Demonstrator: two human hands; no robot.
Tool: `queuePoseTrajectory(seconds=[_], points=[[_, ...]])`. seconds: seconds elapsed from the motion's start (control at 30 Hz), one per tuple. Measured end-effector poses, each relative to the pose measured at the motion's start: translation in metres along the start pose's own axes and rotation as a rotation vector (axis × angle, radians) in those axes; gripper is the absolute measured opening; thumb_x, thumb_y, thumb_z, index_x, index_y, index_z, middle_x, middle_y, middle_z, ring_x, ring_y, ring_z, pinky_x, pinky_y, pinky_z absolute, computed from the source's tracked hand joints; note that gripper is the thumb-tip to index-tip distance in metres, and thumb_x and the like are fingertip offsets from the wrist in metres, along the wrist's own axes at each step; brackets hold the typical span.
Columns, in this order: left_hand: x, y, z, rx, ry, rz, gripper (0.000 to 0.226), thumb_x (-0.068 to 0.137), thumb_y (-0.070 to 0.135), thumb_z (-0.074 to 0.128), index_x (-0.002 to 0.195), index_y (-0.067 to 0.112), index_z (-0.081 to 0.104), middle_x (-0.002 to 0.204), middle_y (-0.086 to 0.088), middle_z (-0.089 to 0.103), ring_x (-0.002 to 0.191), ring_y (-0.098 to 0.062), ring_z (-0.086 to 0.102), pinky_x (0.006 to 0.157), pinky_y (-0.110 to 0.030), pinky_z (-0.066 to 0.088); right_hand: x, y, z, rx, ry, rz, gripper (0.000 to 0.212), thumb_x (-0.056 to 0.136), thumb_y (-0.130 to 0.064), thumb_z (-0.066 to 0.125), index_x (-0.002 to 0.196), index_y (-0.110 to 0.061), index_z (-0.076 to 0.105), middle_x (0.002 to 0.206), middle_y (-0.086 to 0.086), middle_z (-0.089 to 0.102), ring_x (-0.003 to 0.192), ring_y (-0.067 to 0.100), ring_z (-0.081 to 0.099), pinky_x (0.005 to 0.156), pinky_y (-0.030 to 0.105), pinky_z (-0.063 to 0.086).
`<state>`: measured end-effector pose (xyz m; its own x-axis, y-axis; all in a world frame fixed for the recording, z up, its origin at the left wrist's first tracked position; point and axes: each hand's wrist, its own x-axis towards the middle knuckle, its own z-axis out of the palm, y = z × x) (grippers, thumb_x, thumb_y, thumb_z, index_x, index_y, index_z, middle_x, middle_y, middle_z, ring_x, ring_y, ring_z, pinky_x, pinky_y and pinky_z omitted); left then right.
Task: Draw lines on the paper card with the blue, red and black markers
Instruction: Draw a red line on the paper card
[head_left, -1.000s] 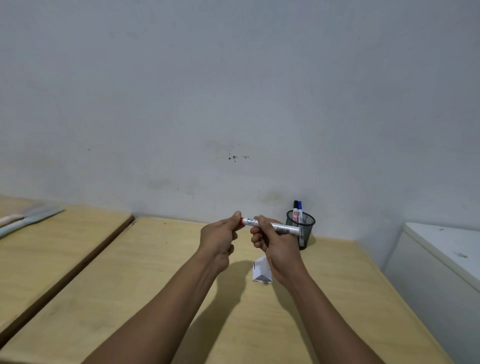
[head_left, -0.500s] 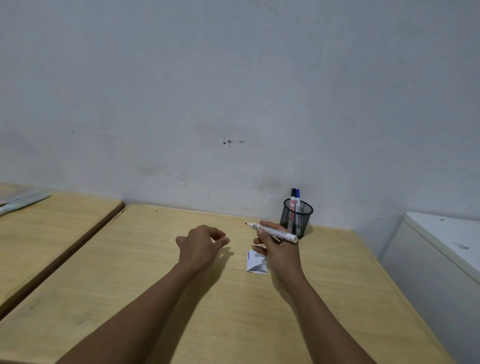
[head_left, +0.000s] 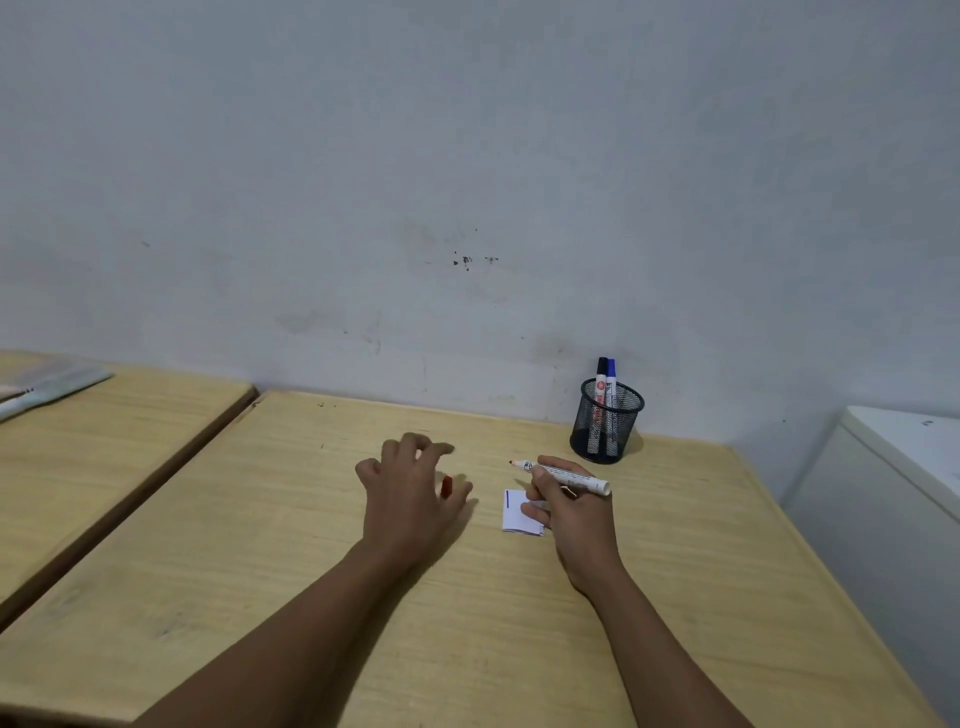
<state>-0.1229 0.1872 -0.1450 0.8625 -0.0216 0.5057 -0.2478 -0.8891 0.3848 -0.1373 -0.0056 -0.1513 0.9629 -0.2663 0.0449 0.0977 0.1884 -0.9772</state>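
My right hand grips the uncapped red marker, its red tip pointing left just above the table. Under that hand lies the small white paper card with one blue line along its left side; my fingers cover its right part. My left hand hovers low over the table to the left of the card, fingers spread. The red cap shows by its thumb; whether the hand still touches it is unclear. The black marker and blue marker stand in the mesh cup.
The wooden table ends at the wall behind the mesh cup. A second table with papers on it stands to the left across a narrow gap. A white cabinet stands at the right.
My hands pulled apart and the cap came off the red marker. Both hands dropped toward the table; the left carried the cap leftward and opened, the right lowered the marker over the card.
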Motion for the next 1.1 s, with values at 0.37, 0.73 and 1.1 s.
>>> queuePoseTrajectory(seconds=[0.37,0.73,1.1], points=[[-0.036,0.038,0.004,0.058,-0.385,0.363,0.043,0.088,0.055,0.038,0.120,0.035,0.060,0.130,0.018,0.055,0.112,-0.011,0.041,0.090,-0.043,0.028,0.021,-0.012,-0.002,-0.199,-0.113,0.004,0.019,0.097,-0.022,0.063,0.094,-0.005,0.069,0.072,0.012,0.065,0.066,0.022,0.066,0.065,0.044,0.063],[-0.048,0.041,0.011,0.127,-0.368,0.262,0.042,0.093,0.055,0.033,0.124,0.035,0.052,0.143,0.014,0.048,0.127,-0.011,0.038,0.091,-0.048,0.030,0.024,-0.001,0.003,-0.613,-0.076,-0.147,0.040,0.103,-0.044,0.045,0.091,-0.011,0.062,0.069,-0.001,0.068,0.055,0.010,0.062,0.051,0.034,0.053],[-0.048,0.043,0.008,0.105,-0.435,0.181,0.042,0.094,0.057,0.040,0.131,0.039,0.051,0.141,0.001,0.043,0.135,-0.020,0.029,0.106,-0.073,0.017,0.027,0.003,0.003,-0.653,-0.059,-0.145,0.034,0.101,-0.045,0.048,0.096,-0.013,0.059,0.074,0.002,0.072,0.056,0.010,0.064,0.055,0.036,0.056]])
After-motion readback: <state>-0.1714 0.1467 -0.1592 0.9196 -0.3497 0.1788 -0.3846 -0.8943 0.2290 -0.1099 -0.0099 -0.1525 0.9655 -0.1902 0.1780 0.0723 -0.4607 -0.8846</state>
